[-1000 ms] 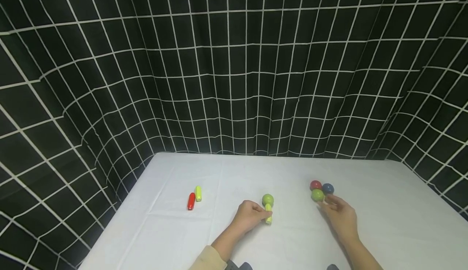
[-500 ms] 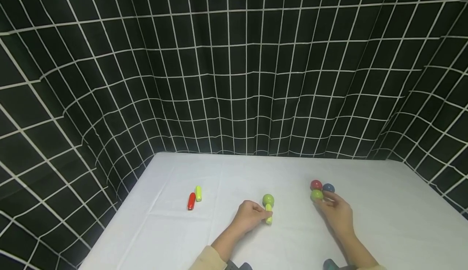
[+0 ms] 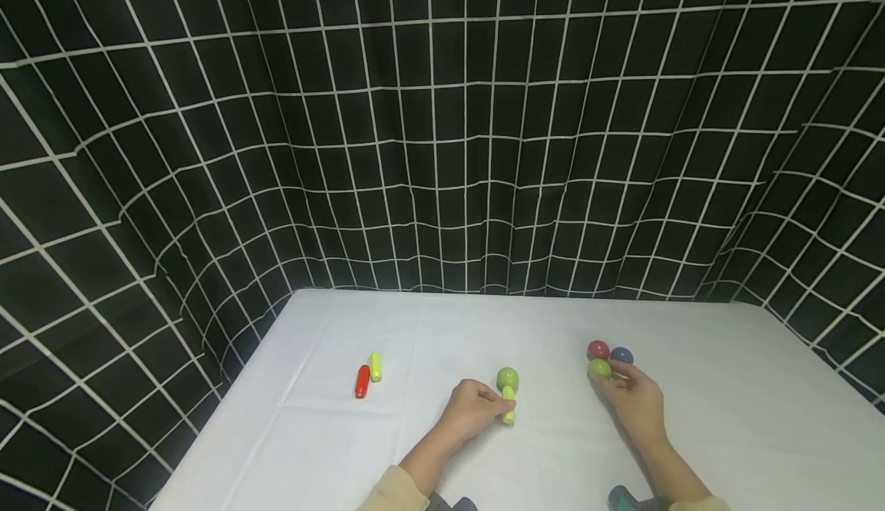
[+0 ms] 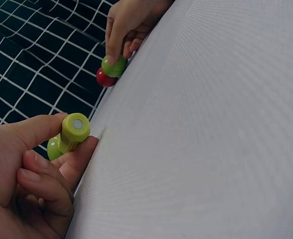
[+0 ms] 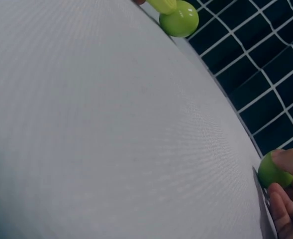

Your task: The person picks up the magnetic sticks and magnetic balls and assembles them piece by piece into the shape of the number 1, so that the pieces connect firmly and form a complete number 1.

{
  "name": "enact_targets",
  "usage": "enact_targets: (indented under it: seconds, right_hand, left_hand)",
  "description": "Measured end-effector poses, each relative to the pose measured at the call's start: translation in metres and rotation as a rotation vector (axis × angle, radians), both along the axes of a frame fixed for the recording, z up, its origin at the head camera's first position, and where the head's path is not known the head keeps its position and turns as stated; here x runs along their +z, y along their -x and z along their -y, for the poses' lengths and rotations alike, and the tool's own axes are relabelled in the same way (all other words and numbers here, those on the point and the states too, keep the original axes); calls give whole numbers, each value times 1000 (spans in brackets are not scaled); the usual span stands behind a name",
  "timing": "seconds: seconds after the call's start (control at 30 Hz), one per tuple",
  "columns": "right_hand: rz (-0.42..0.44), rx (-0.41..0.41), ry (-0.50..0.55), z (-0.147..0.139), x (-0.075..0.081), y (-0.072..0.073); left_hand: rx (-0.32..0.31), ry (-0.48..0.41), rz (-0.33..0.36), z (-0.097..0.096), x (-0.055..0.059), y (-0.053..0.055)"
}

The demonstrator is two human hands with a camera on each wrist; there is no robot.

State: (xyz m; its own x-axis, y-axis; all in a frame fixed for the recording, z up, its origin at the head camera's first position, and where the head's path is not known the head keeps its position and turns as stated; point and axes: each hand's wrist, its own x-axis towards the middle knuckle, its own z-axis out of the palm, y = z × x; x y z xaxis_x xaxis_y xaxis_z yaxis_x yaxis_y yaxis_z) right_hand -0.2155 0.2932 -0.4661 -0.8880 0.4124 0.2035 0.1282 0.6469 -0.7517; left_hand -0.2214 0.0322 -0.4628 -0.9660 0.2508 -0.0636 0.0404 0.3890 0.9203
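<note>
My left hand (image 3: 469, 411) pinches a short yellow-green rod (image 3: 508, 417) between thumb and forefinger. At the rod's far end sits a green ball (image 3: 508, 378), touching it. The left wrist view shows a silvery disc set in the near end of the rod (image 4: 71, 132). To the right, my right hand (image 3: 634, 405) holds a second green ball (image 3: 598, 369) with thumb and fingertips, seen also in the right wrist view as a green ball (image 5: 273, 171). Close behind that ball are a red ball (image 3: 598, 350) and a blue ball (image 3: 622, 354), the blue one partly covered by fingers.
On the left part of the white-covered table (image 3: 311, 449) lie a red rod (image 3: 362, 382) and another yellow-green rod (image 3: 376, 366), side by side. A dark curtain (image 3: 456, 150) with a white grid stands along the table's back and sides.
My right hand has moved slightly left and forward and now grips the green ball near the red and blue balls. The left hand with its rod stays in place.
</note>
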Motion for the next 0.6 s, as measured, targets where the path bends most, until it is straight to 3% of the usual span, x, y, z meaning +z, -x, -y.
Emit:
enact_targets:
  seconds: [0.6]
  right_hand:
    - [-7, 24, -25, 0, -1, -4]
  left_hand:
    - [2, -6, -2, 0, -1, 1]
